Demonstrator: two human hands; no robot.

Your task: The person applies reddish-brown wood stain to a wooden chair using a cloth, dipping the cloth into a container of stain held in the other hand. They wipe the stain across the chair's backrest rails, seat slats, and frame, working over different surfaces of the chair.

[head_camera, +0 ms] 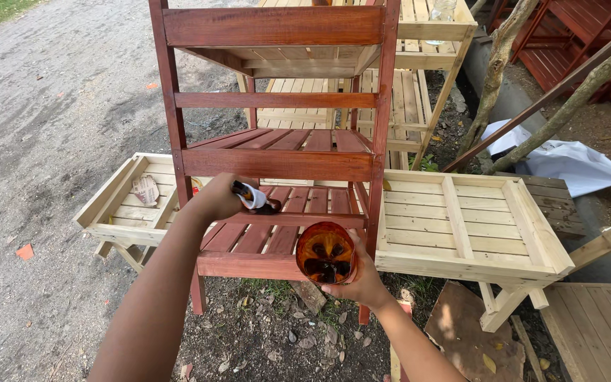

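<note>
A tall wooden shelf rack (277, 163) stained reddish-brown stands in front of me on bare ground. My left hand (213, 199) is closed around a paintbrush (254, 198) whose dark bristles touch a slat of the lowest shelf. My right hand (362, 283) holds a clear container of orange-brown stain (325, 252) just in front of the bottom rail. The brush sits up and to the left of the container.
An unpainted pale wood rack (461, 226) lies flat behind the stained one. More pale shelving (419, 85) stands further back. Leaning branches (567, 106), a white sheet (574, 166), red-stained frames (581, 35) and a gravel road (51, 127) surround the spot.
</note>
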